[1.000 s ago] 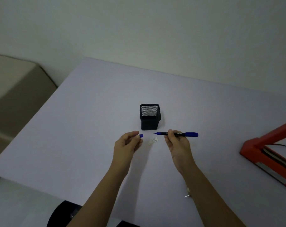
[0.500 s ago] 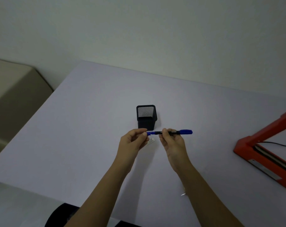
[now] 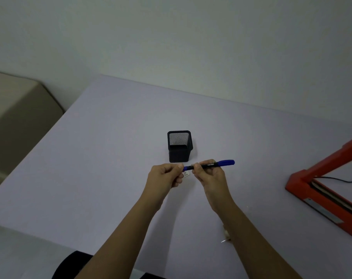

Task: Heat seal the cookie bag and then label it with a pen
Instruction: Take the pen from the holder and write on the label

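1. Spreading across most of the view, a pale table (image 3: 90,168) carries everything, and a plain wall rises behind it.
2. A beige block (image 3: 16,121) stands off the table's left edge.
3. A red sealer (image 3: 304,178) sits at the table's right edge, partly cut off by the frame, with its arm raised at a slant. A thin black cord (image 3: 342,180) trails behind its base.
4. The right hand (image 3: 210,176) is held over the middle of the table. Its fingers curl round the pen's black barrel, with thumb and forefinger clamped on it.
5. The left hand (image 3: 167,177), just beside the right, is curled as well. Its thumb and forefinger pinch the pen's blue left end.
6. A black mesh holder (image 3: 179,154) stands upright just beyond the hands, near them but not touching.
7. The pen (image 3: 211,164) lies almost level between the two hands, clear of the table. Its right end — also blue — sticks out past the right hand and tilts slightly upward.
8. A small white slip (image 3: 186,174) shows under the pen, in the gap between the hands — its print is too small to read.
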Motion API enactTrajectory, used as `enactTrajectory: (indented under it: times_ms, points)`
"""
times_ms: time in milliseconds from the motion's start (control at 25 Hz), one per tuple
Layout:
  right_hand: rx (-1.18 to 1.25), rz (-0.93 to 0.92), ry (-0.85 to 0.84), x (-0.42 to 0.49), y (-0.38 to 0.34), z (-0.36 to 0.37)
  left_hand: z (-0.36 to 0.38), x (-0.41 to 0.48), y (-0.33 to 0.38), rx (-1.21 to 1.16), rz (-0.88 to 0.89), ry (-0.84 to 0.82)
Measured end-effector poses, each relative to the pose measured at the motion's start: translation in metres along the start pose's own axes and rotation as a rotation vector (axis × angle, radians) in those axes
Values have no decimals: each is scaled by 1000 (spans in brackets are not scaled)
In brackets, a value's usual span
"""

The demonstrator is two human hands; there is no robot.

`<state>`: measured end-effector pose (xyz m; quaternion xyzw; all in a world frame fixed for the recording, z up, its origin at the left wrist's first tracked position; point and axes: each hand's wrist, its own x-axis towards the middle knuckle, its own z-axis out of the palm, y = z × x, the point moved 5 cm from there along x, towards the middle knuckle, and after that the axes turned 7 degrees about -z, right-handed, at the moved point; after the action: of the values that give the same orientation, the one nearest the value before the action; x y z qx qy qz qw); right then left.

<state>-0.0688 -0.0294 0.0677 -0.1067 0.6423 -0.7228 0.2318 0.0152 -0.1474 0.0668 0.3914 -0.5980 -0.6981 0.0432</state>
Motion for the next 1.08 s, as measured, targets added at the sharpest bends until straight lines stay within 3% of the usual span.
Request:
enactTrajectory:
  times_ms: [160,280,360,480,560,640,760,1080]
  points:
    - [-40,-8,-122,10,-5,1,-4,3,-7,-189,-69,-24]
    - [100,-12,37,27,-13,-11,-4,12,0,-231,-42,-53]
    - [108,-86,200,41,-23,-25,-7,21,11,-153,25,-41]
    - [-126,-233,270,69,-39,-30,-19,47,25,166,120,170]
    - [-319,-333,218,89,-45,-18,-22,64,31,349,98,240]
    - [-493,-387,107,107,-41,0,-14,82,30,482,86,177]
    - [-729,-328,-112,127,-14,26,-9,100,18,635,98,131]
    - [-975,-306,-416,142,12,51,-10,106,16,613,148,136]
